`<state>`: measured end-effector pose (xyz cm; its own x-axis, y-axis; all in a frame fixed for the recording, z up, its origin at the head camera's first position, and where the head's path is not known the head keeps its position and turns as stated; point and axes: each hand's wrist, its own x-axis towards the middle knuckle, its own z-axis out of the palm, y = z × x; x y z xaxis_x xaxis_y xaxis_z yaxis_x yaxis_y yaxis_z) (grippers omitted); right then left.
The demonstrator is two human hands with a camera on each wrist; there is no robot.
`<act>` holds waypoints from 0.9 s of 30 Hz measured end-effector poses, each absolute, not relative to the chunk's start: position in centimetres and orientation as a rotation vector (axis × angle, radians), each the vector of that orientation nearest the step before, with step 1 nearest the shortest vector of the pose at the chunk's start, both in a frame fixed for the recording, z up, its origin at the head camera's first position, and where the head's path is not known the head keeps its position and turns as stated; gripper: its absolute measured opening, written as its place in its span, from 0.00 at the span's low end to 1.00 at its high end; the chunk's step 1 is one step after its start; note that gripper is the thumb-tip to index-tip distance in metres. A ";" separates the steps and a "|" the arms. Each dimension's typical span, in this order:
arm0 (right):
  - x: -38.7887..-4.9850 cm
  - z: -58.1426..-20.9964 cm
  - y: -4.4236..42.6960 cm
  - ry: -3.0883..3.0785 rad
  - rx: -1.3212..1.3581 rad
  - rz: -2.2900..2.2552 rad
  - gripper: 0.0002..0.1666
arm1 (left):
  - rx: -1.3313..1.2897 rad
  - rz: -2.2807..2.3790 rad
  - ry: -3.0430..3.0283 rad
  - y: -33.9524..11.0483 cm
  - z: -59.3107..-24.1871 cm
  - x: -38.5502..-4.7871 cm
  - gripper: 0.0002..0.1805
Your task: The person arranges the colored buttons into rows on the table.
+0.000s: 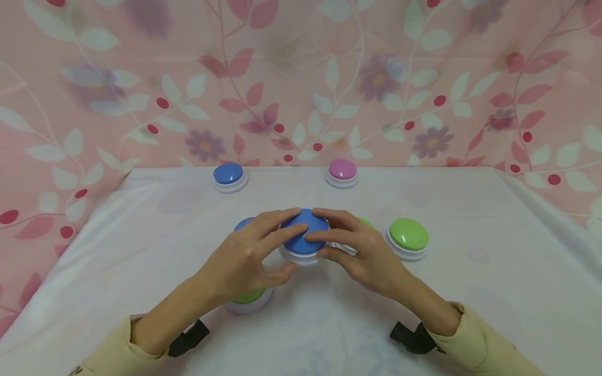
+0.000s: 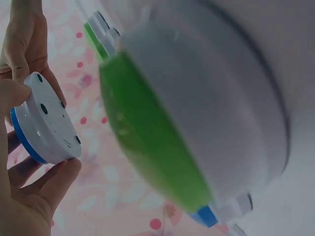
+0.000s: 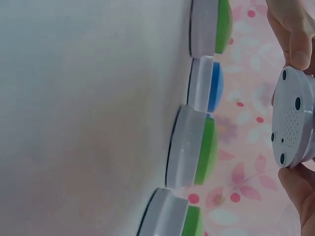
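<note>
Blue button (image 1: 302,244) | likely light, stiff, slick; best gripped by white base (image 1: 304,259) | my left hand (image 1: 248,251) and right hand (image 1: 369,254), fingers half-curled, pinch it above the table (image 1: 475,235)

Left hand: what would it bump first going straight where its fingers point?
The left hand would meet the held blue button first, then probably the right hand; depth is unclear.
</note>
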<state>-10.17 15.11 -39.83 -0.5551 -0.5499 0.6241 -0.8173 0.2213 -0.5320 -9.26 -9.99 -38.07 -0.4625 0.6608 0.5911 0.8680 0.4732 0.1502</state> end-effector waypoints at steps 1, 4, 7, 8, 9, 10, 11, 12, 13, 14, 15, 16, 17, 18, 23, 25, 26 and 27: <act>-10.0 -40.1 15.2 -2.188 1.292 1.251 0.25 | -1.272 -0.600 -2.267 -9.9 -38.3 -9.0 0.42; -9.6 -40.7 15.3 -2.171 1.320 1.266 0.25 | -1.262 -0.590 -2.280 -9.9 -38.8 -8.4 0.40; -9.3 -41.0 15.3 -2.193 1.328 1.296 0.24 | -1.232 -0.570 -2.309 -9.8 -39.2 -7.9 0.39; -9.2 -41.1 15.4 -2.213 1.324 1.302 0.23 | -1.227 -0.572 -2.319 -9.8 -39.3 -7.7 0.39; -9.0 -41.2 15.4 -2.233 1.318 1.300 0.23 | -1.224 -0.575 -2.323 -9.8 -39.5 -7.6 0.39; -8.9 -41.3 15.5 -2.256 1.312 1.292 0.22 | -1.224 -0.581 -2.330 -9.8 -39.6 -7.5 0.38; -8.7 -41.4 15.6 -2.283 1.302 1.280 0.22 | -1.225 -0.584 -2.336 -9.7 -39.8 -7.4 0.38; -8.6 -41.5 15.8 -2.308 1.293 1.273 0.22 | -1.231 -0.592 -2.341 -9.7 -40.0 -7.4 0.38; -8.4 -41.6 15.9 -2.334 1.284 1.263 0.23 | -1.240 -0.590 -2.345 -9.6 -40.1 -7.3 0.37; -8.3 -41.7 16.0 -2.348 1.284 1.257 0.23 | -1.248 -0.585 -2.348 -9.5 -40.2 -7.2 0.37; -8.2 -41.8 16.1 -2.359 1.286 1.252 0.23 | -1.252 -0.571 -2.351 -9.4 -40.3 -7.2 0.36; -8.1 -41.9 16.2 -2.371 1.287 1.249 0.23 | -1.254 -0.557 -2.358 -9.3 -40.4 -7.1 0.36; -7.9 -42.0 16.2 -2.387 1.281 1.252 0.23 | -1.255 -0.543 -2.365 -9.3 -40.5 -7.0 0.36; -7.8 -42.0 16.2 -2.400 1.274 1.253 0.22 | -1.255 -0.531 -2.374 -9.3 -40.6 -6.9 0.36; -7.3 -42.1 15.8 -2.516 1.207 1.203 0.17 | -1.246 -0.479 -2.447 -9.3 -40.8 -6.7 0.33; -7.2 -42.0 15.6 -2.567 1.195 1.167 0.16 | -1.246 -0.453 -2.483 -9.2 -40.8 -6.7 0.31; -7.1 -42.0 15.6 -2.589 1.190 1.151 0.15 | -1.246 -0.444 -2.499 -9.2 -40.8 -6.7 0.31; -7.1 -41.9 15.6 -2.606 1.186 1.138 0.15 | -1.248 -0.438 -2.514 -9.2 -40.8 -6.7 0.30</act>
<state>-7.08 15.58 -41.93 -0.7019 -0.6286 0.3349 -0.6730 0.4314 -0.6008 -6.66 -9.19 -40.84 -0.5778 0.7143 0.3949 0.8058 0.5762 0.1366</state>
